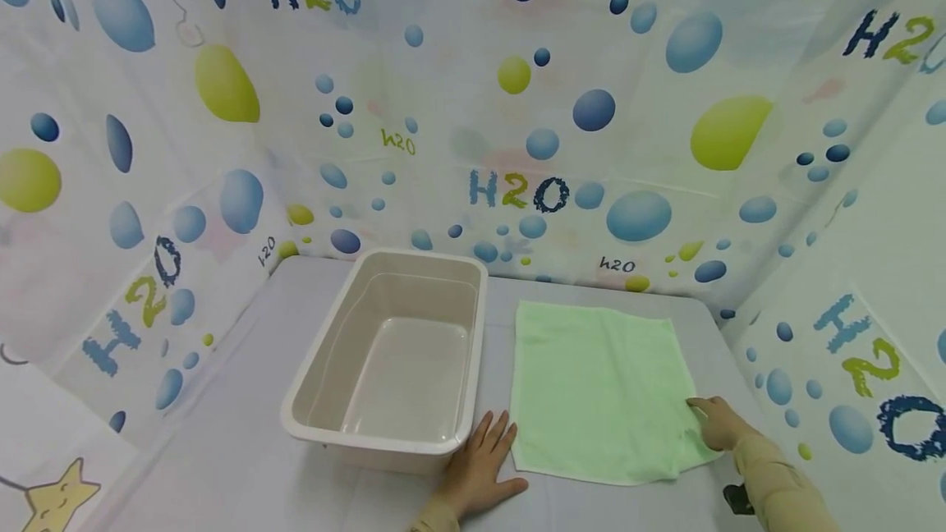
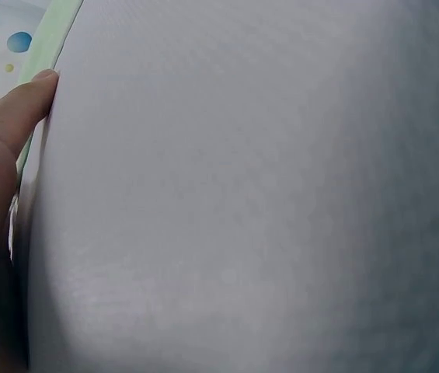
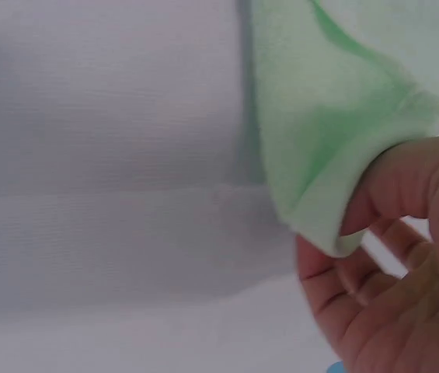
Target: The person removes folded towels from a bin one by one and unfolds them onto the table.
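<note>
A light green towel (image 1: 599, 392) lies spread on the table, right of the middle in the head view. My right hand (image 1: 720, 424) is at its right edge. In the right wrist view the towel's edge (image 3: 312, 116) is folded up between the thumb and the curled fingers, which pinch it. My left hand (image 1: 480, 466) rests palm down on the table with fingers spread, between the towel's left edge and a beige plastic basin (image 1: 479, 335). The left wrist view shows only part of that hand (image 2: 1, 148), with the towel's edge beyond it.
The basin stands left of the towel with nothing inside. A pale cloth (image 1: 244, 368) covers the table. Hanging sheets printed with blue and green dots (image 1: 639, 216) enclose the back and sides. A small dark object (image 1: 737, 499) sits by the right forearm.
</note>
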Demonstrator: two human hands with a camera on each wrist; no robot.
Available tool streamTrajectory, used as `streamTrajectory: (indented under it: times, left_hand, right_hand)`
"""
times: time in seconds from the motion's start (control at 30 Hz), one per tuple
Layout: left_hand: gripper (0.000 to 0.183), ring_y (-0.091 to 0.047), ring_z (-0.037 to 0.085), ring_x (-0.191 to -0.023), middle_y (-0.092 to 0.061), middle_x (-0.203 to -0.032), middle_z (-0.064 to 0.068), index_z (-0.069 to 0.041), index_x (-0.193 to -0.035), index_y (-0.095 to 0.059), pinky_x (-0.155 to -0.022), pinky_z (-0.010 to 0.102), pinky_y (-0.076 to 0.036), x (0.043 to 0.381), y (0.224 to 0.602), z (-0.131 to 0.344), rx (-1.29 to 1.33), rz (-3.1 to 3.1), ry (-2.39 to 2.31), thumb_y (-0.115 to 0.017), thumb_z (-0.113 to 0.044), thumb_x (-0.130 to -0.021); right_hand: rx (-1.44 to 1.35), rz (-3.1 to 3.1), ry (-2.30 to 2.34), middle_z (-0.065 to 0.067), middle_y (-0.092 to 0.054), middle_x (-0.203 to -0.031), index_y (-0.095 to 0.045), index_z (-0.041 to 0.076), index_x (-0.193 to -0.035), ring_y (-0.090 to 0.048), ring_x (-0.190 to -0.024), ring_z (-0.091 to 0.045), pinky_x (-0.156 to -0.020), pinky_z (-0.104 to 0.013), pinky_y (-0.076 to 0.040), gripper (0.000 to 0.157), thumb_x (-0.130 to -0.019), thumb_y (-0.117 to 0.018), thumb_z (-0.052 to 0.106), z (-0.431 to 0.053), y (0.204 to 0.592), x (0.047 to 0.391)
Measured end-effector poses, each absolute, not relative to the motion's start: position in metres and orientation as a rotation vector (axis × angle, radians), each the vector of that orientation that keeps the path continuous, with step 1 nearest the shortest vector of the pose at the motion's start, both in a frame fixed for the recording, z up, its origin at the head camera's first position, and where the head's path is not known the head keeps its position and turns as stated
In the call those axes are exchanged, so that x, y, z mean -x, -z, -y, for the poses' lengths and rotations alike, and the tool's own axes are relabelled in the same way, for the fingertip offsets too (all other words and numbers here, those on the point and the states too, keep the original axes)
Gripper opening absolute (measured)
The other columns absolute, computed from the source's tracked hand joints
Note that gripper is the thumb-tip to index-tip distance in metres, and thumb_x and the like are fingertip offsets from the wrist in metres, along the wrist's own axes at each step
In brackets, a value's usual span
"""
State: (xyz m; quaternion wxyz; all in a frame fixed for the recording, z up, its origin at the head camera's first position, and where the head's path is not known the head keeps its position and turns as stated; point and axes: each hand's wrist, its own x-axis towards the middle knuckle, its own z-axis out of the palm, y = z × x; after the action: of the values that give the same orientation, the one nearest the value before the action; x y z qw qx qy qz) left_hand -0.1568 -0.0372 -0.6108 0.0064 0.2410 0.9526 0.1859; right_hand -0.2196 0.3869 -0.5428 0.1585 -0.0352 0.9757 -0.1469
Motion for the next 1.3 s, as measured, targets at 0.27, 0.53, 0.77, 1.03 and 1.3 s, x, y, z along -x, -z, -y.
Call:
streamTrajectory:
  times: [0.27, 0.53, 0.77, 1.03, 1.3]
  left_hand:
    - [0.081, -0.023, 0.029, -0.142, -0.03, -0.153, -0.001, -0.018, -0.145, -0.035, -0.108, 0.05, -0.033, 0.157, 0.61, 0.038, -0.765, -2.978, -0.575, -0.047, -0.067, -0.082]
    - [0.081, -0.022, 0.029, -0.143, -0.029, -0.154, -0.001, -0.019, -0.146, -0.033, -0.11, 0.049, -0.031, 0.156, 0.607, 0.037, -0.771, -2.944, -0.568, -0.048, -0.065, -0.082]
    - [0.08, -0.021, 0.03, -0.143, -0.03, -0.153, 0.0, -0.018, -0.145, -0.034, -0.109, 0.052, -0.031, 0.157, 0.609, 0.037, -0.778, -2.944, -0.631, -0.047, -0.065, -0.082]
    - [0.08, -0.022, 0.03, -0.143, -0.03, -0.153, 0.001, -0.017, -0.145, -0.034, -0.108, 0.052, -0.032, 0.158, 0.61, 0.036, -0.787, -2.95, -0.639, -0.047, -0.065, -0.083]
    - [0.08, -0.022, 0.03, -0.143, -0.029, -0.154, 0.0, -0.018, -0.145, -0.033, -0.11, 0.052, -0.029, 0.16, 0.612, 0.037, -0.773, -2.967, -0.621, -0.046, -0.066, -0.082]
  right_hand:
    - [-0.045, -2.678, 0.76, -0.044, -0.047, -0.114, -0.052, -0.012, -0.115, -0.046, -0.078, -0.028, -0.058, -0.028, -0.036, 0.052, -0.064, -0.046, -0.005, -0.388, 0.549, 0.219]
    - [0.044, -2.801, 0.808, -0.043, -0.04, -0.113, -0.05, -0.024, -0.115, -0.041, -0.101, -0.045, -0.073, -0.03, -0.037, 0.057, -0.061, -0.046, -0.006, -0.397, 0.557, 0.221]
    - [-0.152, -2.684, 0.897, -0.044, -0.02, -0.116, -0.028, -0.029, -0.126, -0.03, -0.096, -0.045, -0.068, -0.029, -0.04, 0.069, -0.065, -0.047, -0.004, -0.401, 0.555, 0.217]
    - [-0.241, -2.539, 0.951, -0.046, -0.016, -0.124, -0.016, -0.02, -0.136, -0.039, -0.093, -0.037, -0.066, -0.027, -0.043, 0.075, -0.072, -0.048, 0.002, -0.406, 0.549, 0.211]
    - [-0.351, -2.13, 1.26, -0.039, -0.031, -0.127, 0.001, -0.007, -0.143, -0.055, -0.081, -0.017, -0.072, -0.031, -0.051, 0.087, -0.079, -0.058, 0.001, -0.416, 0.542, 0.195]
